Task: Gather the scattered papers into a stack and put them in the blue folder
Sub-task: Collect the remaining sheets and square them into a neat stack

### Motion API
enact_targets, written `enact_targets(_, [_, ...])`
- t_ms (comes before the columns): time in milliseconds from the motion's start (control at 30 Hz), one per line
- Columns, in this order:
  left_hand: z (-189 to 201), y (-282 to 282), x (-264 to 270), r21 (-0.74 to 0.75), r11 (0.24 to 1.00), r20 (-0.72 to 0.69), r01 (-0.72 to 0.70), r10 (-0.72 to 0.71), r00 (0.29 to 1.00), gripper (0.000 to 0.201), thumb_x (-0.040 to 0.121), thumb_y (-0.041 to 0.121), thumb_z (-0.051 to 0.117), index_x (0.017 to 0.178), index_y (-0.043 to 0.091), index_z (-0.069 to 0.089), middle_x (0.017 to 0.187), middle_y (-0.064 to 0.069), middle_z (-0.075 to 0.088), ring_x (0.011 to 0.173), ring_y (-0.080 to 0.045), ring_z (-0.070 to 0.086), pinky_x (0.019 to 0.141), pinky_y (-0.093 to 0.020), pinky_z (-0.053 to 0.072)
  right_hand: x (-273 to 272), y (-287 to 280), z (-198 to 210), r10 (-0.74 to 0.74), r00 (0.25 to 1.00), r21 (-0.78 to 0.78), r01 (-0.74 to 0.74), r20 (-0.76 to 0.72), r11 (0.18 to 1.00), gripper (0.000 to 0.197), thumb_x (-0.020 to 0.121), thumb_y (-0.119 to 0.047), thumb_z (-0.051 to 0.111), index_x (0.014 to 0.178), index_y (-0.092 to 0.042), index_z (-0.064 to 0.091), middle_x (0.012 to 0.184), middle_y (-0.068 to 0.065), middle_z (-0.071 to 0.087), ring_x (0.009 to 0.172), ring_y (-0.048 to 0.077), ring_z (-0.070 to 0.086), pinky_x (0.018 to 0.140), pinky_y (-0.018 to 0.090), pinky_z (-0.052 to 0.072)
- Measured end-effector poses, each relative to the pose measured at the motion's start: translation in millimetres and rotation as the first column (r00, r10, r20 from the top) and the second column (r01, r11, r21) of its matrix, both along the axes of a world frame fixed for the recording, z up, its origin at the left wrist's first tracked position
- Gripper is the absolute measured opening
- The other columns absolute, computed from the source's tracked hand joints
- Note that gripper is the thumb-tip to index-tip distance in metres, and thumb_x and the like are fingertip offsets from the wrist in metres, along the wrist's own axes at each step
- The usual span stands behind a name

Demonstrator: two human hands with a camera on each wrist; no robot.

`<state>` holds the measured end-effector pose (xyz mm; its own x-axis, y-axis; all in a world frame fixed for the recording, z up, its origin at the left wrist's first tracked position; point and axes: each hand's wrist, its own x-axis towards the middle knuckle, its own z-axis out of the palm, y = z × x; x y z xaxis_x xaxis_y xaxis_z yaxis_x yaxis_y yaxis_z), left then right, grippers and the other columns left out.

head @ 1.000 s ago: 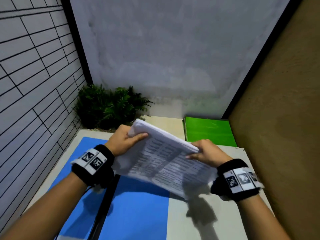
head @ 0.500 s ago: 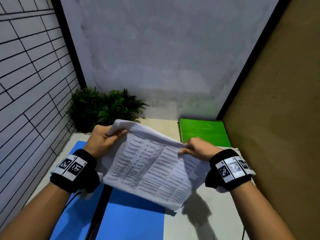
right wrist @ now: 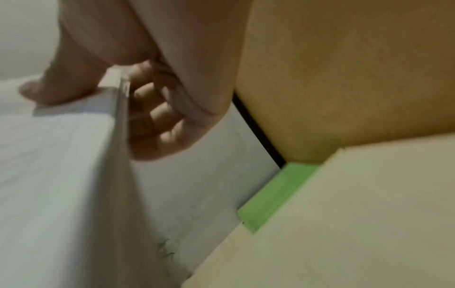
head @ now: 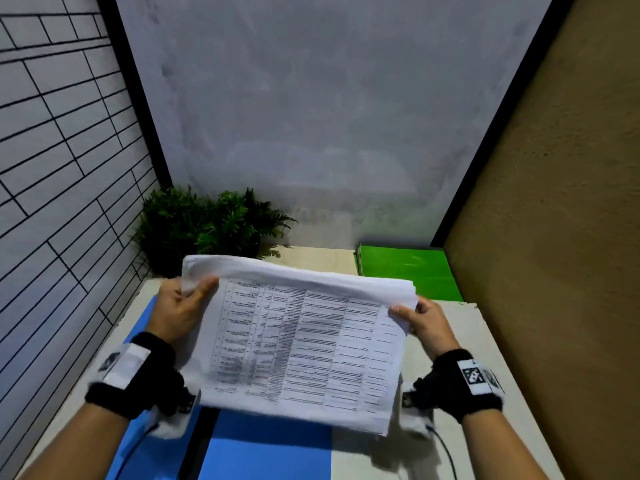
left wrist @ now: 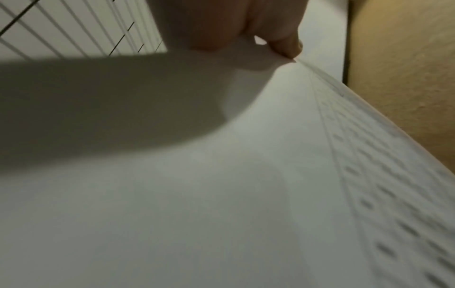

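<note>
A stack of printed papers (head: 304,341) is held in the air above the table, its printed face tilted toward me. My left hand (head: 183,303) grips its upper left corner, thumb on top. My right hand (head: 420,318) pinches its right edge, thumb on the face and fingers curled behind, as the right wrist view shows on the paper stack (right wrist: 61,155). In the left wrist view the paper stack (left wrist: 221,185) fills most of the picture below my left hand (left wrist: 283,42). The open blue folder (head: 270,452) lies flat on the table under the papers, with a black spine down its middle.
A green folder (head: 408,271) lies at the table's back right corner. A potted green plant (head: 207,226) stands at the back left. Walls close in on the left, back and right. The pale tabletop (head: 485,341) shows to the right of the blue folder.
Both hands have lifted the stack and turned it from slanted to squarer with me, its face more upright. The left hand moved left and the right hand moved right along the edges.
</note>
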<state>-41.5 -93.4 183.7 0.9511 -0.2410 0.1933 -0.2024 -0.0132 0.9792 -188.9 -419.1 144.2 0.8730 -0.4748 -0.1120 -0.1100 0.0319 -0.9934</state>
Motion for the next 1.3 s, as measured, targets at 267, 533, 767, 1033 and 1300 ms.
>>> enact_targets(267, [-53, 7, 16, 0.271, 0.962, -0.16, -0.014, 0.059, 0.985, 0.065, 0.075, 0.007, 0.069, 0.13, 0.015, 0.037, 0.145, -0.018, 0.035, 0.124, -0.028, 0.044, 0.094, -0.025, 0.046, 17, 21, 40, 0.04, 0.994, -0.398, 0.002, 0.098, 0.917, 0.012, 0.07, -0.005, 0.072, 0.079, -0.012, 0.071, 0.06, -0.017, 0.066, 0.061, -0.006, 0.053, 0.06, 0.015, 0.045])
enact_targets(533, [22, -66, -27, 0.289, 0.865, 0.192, 0.411, -0.473, 0.86, 0.061, 0.052, 0.061, 0.072, 0.107, 0.042, 0.051, 0.106, 0.026, 0.062, 0.096, 0.015, 0.056, 0.084, -0.008, 0.044, 47, 81, 103, 0.308, 0.946, -0.806, -0.262, -0.105, 0.531, 0.005, 0.073, -0.015, 0.07, 0.076, -0.012, 0.068, 0.064, -0.002, 0.061, 0.073, 0.004, 0.054, 0.065, 0.031, 0.045])
enact_targets(767, [29, -67, -25, 0.162, 0.983, 0.412, 0.086, -0.147, 0.899, 0.039, 0.077, 0.042, 0.055, 0.064, 0.006, 0.063, 0.047, 0.01, 0.054, 0.045, -0.003, 0.045, 0.046, -0.013, 0.034, 54, 91, 118, 0.255, 0.907, -0.888, -0.395, -0.336, 0.234, 0.03, 0.078, -0.038, 0.066, 0.086, -0.009, 0.065, 0.098, 0.02, 0.069, 0.098, 0.035, 0.061, 0.064, 0.03, 0.034])
enact_targets(1033, [29, -47, -16, 0.053, 0.999, 0.26, -0.001, -0.012, 0.966, 0.026, 0.083, 0.003, 0.058, 0.066, 0.023, 0.055, 0.061, 0.007, 0.055, 0.054, 0.011, 0.055, 0.052, -0.005, 0.042, 24, 44, 91, 0.205, 0.909, -0.777, -0.416, -0.362, 0.472, 0.045, 0.078, -0.025, 0.07, 0.046, -0.029, 0.037, 0.044, -0.01, 0.034, 0.057, 0.007, 0.038, 0.045, 0.015, 0.03])
enact_targets(1300, [18, -52, -19, -0.183, 0.981, 0.082, -0.063, 0.079, 0.993, 0.022, 0.084, 0.012, 0.058, 0.063, 0.019, 0.055, 0.048, 0.02, 0.063, 0.046, 0.006, 0.055, 0.046, -0.011, 0.046, 17, 44, 50, 0.05, 0.975, -0.122, -0.024, 0.218, 0.992, 0.042, 0.054, -0.034, 0.082, 0.089, -0.015, 0.069, 0.083, -0.011, 0.075, 0.081, 0.004, 0.066, 0.079, 0.02, 0.054])
